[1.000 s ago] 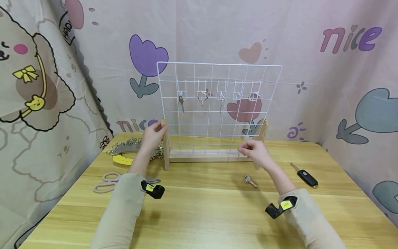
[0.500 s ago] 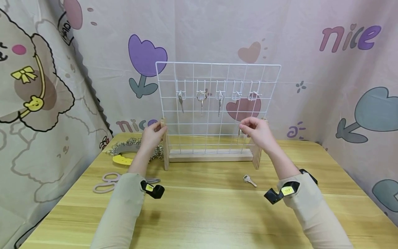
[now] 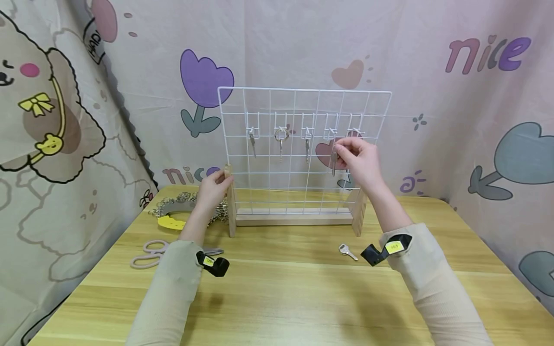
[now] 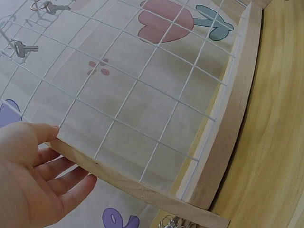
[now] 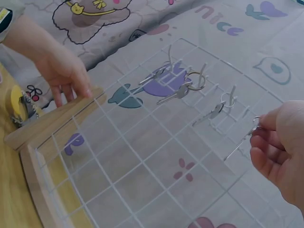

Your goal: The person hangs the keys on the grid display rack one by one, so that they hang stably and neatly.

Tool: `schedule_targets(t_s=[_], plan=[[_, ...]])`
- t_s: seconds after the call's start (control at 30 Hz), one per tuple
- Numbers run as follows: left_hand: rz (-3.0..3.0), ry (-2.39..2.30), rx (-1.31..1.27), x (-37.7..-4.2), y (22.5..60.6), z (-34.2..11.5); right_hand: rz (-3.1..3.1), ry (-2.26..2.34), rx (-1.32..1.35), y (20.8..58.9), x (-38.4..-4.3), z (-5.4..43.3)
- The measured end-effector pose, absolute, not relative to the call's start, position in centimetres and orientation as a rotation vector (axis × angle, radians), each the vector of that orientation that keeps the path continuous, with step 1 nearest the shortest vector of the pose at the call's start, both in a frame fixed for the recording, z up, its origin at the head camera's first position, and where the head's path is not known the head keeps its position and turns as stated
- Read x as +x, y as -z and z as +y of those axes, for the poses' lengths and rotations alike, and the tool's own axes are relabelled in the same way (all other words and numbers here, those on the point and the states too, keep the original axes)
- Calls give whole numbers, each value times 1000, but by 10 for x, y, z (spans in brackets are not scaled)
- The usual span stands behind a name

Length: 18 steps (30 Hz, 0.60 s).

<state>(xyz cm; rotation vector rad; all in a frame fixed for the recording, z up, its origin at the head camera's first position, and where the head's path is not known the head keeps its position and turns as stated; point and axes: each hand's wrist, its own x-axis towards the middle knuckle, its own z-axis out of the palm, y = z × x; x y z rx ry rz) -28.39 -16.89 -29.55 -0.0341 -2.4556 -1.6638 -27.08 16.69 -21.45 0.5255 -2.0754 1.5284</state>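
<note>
A white wire grid rack (image 3: pixel 294 220) on a wooden base stands upright on the table. My left hand (image 3: pixel 212 190) grips the top of its left wooden post (image 4: pixel 118 180), thumb in front and fingers behind. In front of the grid's right half, my right hand (image 3: pixel 362 162) pinches a silver key (image 3: pixel 333 166) by its upper end, the blade pointing down. In the right wrist view a small ring shows at the fingertips of the right hand (image 5: pixel 282 152). That key hangs just below the fourth hook (image 3: pixel 331 133). Keys hang from the first three hooks, the second on a large ring (image 3: pixel 281 135).
Another silver key (image 3: pixel 348 252) lies on the table in front of the rack. At left are pink-handled scissors (image 3: pixel 147 254), partly behind the left sleeve. Behind the left forearm sits a bundle of metal chain (image 3: pixel 186 196) with a yellow piece (image 3: pixel 170 222). A printed cloth hangs behind.
My right hand has lifted the key from near the rack's base up to just under the fourth hook. The right forearm now covers the black car key. My left hand has stayed on the post.
</note>
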Motion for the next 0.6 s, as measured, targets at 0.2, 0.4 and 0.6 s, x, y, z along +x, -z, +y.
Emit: schedule_targets(t_s=[0.2,0.4,0.6], plan=[[-2460,1655,-24,-285,297,-170,-1940,-1563,465,206,-275,162],[-2465,1662,-25,-285,296,-169,-1908,-1555,400,203,-278,159],[-2465,1654,-32,-285,295,-170,-1955,-1495,360,199,-281,154]])
